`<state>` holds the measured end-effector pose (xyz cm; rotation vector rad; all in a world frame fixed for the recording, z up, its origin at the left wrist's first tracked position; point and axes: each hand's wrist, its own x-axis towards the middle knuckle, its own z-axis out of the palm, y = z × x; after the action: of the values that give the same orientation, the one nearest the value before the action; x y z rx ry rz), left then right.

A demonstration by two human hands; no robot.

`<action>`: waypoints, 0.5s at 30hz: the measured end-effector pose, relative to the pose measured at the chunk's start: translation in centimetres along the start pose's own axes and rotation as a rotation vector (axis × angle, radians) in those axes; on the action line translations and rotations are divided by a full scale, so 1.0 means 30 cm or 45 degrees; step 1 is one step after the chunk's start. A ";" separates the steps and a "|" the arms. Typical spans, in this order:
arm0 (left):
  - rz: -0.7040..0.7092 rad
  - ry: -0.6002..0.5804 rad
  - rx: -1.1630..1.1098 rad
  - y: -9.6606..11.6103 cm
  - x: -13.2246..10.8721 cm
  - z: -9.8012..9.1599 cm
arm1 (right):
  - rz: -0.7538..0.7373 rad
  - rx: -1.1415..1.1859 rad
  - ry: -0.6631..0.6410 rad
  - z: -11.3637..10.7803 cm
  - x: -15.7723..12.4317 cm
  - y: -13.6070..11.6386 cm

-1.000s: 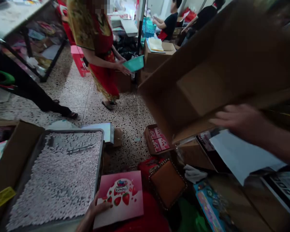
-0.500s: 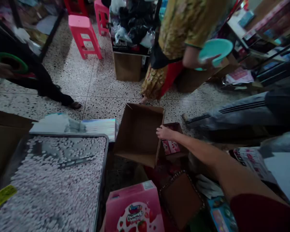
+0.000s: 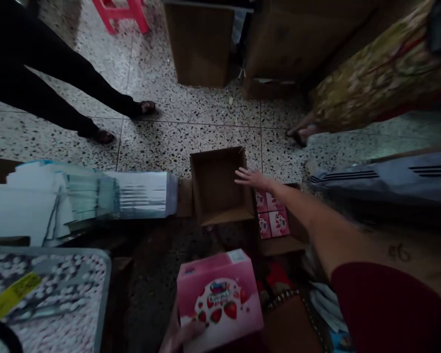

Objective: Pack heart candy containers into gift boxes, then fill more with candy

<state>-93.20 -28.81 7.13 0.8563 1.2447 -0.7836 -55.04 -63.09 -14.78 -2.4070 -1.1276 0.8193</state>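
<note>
An empty brown cardboard box stands open on the speckled floor. My right hand reaches out to its right rim with the fingers spread and flat, holding nothing. My left hand is low at the bottom edge, gripping a pink box printed with strawberries from underneath. Just right of the empty box lies another carton holding several small pink packs.
A metal tray of small white pieces sits at the lower left, with a yellow strip on it. A stack of clear-wrapped sheets lies beside it. Other people's legs stand at the upper left and upper right. Brown cartons line the far side.
The view has tilted further down. The empty box now sits flat on the floor, and my right hand has let go of its edge and opened. The pink box has stayed in my left hand.
</note>
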 end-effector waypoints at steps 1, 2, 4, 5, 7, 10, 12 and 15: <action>-0.003 -0.012 -0.017 0.040 0.034 0.035 | 0.239 0.173 0.128 0.003 -0.015 -0.018; 0.004 -0.035 -0.043 0.085 0.070 0.070 | 0.490 0.378 0.238 0.005 -0.040 -0.055; 0.049 -0.092 -0.097 0.186 0.142 0.137 | 0.906 0.921 0.309 0.010 -0.116 -0.178; 0.084 -0.121 -0.110 0.239 0.176 0.167 | 1.009 1.267 0.228 0.016 -0.163 -0.256; 0.149 -0.168 -0.091 0.344 0.238 0.218 | 0.946 1.921 -0.048 0.036 -0.257 -0.422; 0.216 -0.309 0.037 0.491 0.322 0.276 | 0.847 2.212 0.245 0.066 -0.344 -0.624; 0.220 -0.481 0.209 0.583 0.393 0.310 | 0.940 2.186 0.547 0.076 -0.344 -0.695; 0.309 -0.542 0.494 0.711 0.563 0.359 | 1.113 2.201 0.853 0.106 -0.279 -0.687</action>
<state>-66.96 -28.87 -5.86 1.0620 0.6075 -0.9647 -73.21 -56.67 -3.25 -1.1959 0.8027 0.5885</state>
